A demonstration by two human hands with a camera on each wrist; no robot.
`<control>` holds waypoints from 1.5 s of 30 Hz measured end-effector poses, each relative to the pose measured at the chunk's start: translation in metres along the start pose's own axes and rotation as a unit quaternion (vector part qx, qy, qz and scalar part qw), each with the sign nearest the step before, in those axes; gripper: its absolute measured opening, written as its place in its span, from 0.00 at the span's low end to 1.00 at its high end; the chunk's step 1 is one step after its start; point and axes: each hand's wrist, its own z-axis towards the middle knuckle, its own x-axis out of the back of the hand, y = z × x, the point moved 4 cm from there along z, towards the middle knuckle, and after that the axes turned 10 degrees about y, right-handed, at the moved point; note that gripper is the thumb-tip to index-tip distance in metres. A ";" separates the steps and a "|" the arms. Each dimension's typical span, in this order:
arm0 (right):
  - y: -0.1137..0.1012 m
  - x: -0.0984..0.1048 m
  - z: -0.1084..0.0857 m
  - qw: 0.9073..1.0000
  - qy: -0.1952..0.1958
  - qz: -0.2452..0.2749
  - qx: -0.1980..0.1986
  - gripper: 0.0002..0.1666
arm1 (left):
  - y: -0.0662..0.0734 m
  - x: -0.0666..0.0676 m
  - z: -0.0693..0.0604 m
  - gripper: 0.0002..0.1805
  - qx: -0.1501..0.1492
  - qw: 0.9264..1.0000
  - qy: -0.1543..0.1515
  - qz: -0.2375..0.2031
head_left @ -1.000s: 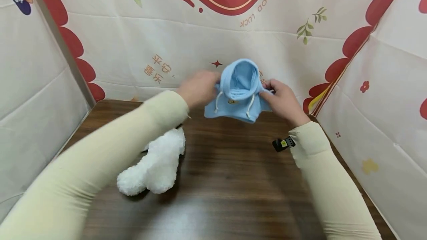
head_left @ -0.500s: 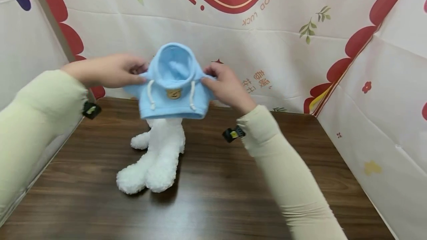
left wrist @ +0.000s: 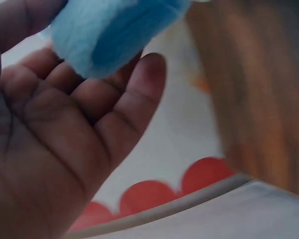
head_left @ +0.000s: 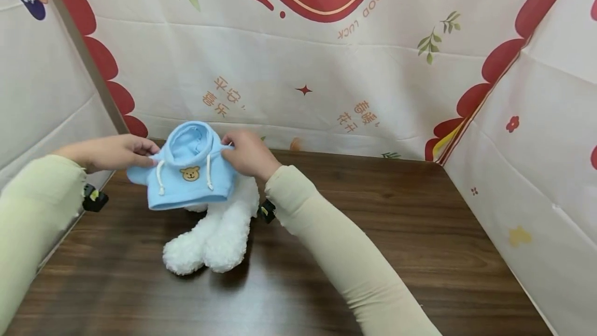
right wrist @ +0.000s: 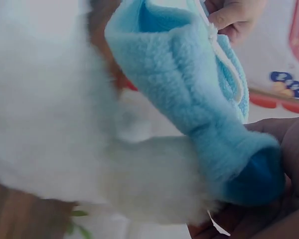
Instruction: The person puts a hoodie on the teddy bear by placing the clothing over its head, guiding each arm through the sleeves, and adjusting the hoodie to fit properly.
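Note:
A small light-blue hoodie [head_left: 179, 190] with white drawstrings and a bear-face patch hangs spread, neck opening up, between both hands in the head view. My left hand [head_left: 109, 152] pinches it near one sleeve, and in the left wrist view that sleeve [left wrist: 102, 37] lies between thumb and fingers. By the opposite shoulder and sleeve, my right hand [head_left: 249, 153] grips the cloth. Beneath and behind it lies a white fluffy stuffed toy [head_left: 221, 240], legs toward me; the hoodie hides its upper part. In the right wrist view, white plush [right wrist: 154, 174] sits against the held sleeve [right wrist: 214, 154].
Dark wooden tabletop [head_left: 373, 242] extends under everything. White printed cloth [head_left: 280, 61] with red scallops stands behind it, and similar cloth walls [head_left: 536, 170] close off the sides. A black strap camera [head_left: 95, 198] hangs at the left wrist.
Both hands have carried the hoodie from the middle leftward, then lowered it in front of the stuffed toy. Its front now faces me, spread wide. The toy has stayed in place.

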 end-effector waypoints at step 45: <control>0.167 0.036 -0.075 0.996 -0.005 -0.020 -0.083 0.10 | 0.064 -0.151 0.070 0.08 -0.048 0.997 0.044 -0.044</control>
